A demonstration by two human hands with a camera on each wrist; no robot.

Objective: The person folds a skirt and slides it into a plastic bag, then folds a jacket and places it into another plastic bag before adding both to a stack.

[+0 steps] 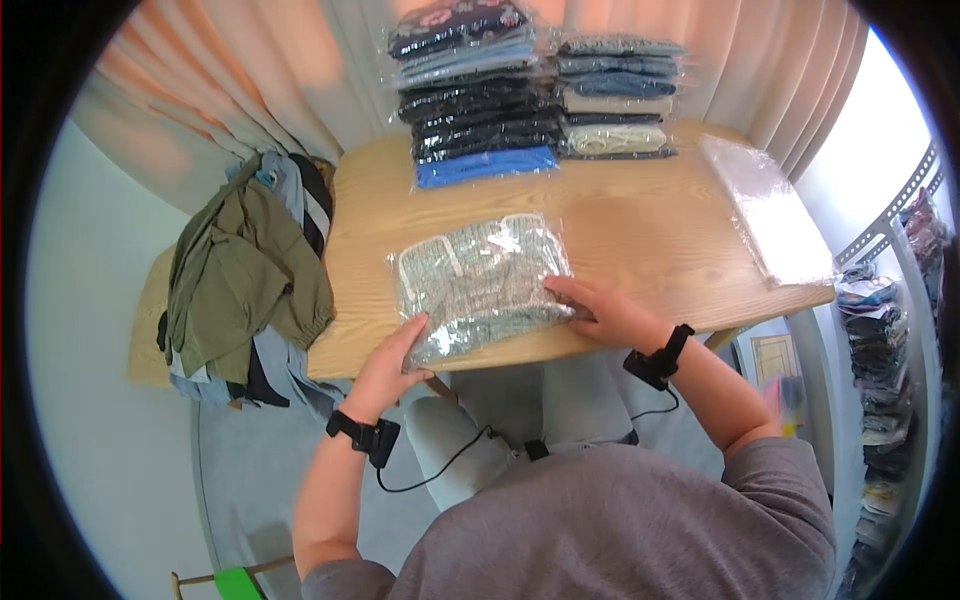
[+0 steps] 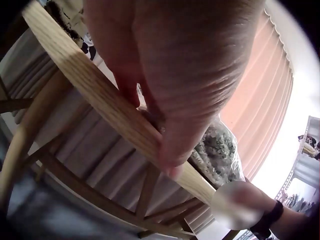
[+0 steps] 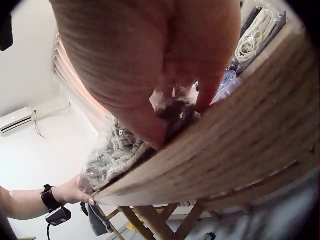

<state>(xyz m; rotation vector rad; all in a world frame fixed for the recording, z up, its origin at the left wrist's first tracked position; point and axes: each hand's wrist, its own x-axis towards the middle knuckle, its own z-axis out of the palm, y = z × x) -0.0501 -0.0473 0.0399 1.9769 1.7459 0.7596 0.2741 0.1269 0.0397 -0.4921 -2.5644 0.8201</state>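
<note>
- Our pale wood-grain table (image 1: 640, 235) carries, at its front edge, our clear plastic bag of grey-green textured fabric (image 1: 482, 278).
- It looks light, soft, slippery; we'd best support both sides.
- Our left hand (image 1: 384, 372) and right hand (image 1: 612, 314) grip its near corners.

Plenty around the bench (image 1: 650, 230) escapes my eye.
The left grip (image 2: 175, 60) hides much of the bagged garment (image 1: 485, 280) in its wrist view, the right grip (image 3: 145, 65) likewise in its own; a round blur smears the right grip in the left wrist view. The olive garment (image 1: 240, 270) covers part of the heap (image 1: 275, 360), the head view's top edge clips the tall stack (image 1: 475, 100), and the shelf packets (image 1: 885, 400) are too small to tell.
</note>
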